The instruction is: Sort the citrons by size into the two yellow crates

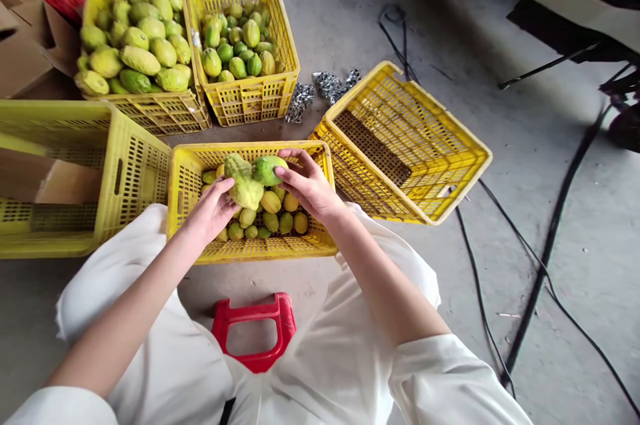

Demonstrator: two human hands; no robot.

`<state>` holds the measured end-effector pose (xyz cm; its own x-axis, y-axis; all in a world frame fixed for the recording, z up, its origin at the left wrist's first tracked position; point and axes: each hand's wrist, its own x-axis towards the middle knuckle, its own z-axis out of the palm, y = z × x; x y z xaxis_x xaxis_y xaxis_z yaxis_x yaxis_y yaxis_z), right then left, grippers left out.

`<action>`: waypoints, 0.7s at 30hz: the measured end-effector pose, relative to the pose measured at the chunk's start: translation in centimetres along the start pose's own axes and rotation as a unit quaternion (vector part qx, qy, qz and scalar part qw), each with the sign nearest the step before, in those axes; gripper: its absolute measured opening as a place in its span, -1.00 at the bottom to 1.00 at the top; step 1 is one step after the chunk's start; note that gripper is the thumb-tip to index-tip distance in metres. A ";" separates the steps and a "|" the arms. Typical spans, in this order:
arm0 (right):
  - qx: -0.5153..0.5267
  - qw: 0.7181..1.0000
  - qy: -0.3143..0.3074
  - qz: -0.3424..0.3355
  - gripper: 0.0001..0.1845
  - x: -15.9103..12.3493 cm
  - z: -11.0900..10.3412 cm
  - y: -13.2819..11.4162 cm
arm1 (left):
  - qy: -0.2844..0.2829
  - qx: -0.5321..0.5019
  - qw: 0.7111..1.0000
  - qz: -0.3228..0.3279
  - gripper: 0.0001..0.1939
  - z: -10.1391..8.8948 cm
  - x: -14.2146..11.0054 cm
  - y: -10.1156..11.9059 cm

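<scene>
My left hand point(213, 209) is closed on a large, knobbly yellow-green citron-like fruit point(244, 183). In my right hand point(311, 186) is a smaller, smoother green fruit point(269, 170), gripped between thumb and fingers. The two fruits are side by side and appear to touch. Both hands are above a yellow plastic crate point(250, 251) between my knees. Several small yellow-green fruits point(271, 222) lie in the bottom of that crate, partly hidden by my hands and the held fruits.
Behind stand a crate heaped with large fruits point(141, 59) and a crate of smaller fruits point(240, 45). A tilted yellow crate point(405, 145) is at right, a crate with cardboard point(50, 175) at left. Black cables point(545, 258) cross the floor near a scooter point(590, 5). A red stool point(255, 331) shows beneath me.
</scene>
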<state>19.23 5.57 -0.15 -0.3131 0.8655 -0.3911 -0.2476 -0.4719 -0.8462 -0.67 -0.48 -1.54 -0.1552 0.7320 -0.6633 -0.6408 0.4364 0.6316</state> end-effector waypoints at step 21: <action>0.022 1.000 0.002 0.009 -0.32 0.2 -0.1 0.1 | 0.025 -0.052 0.997 -0.054 -0.72 0.9 -0.5 -0.1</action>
<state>19.28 5.73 -0.36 -0.3149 0.8575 -0.4068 -0.2814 -0.4937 -0.8229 0.13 -0.42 -0.90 -0.1164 0.6557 -0.7460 -0.7302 0.4526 0.5117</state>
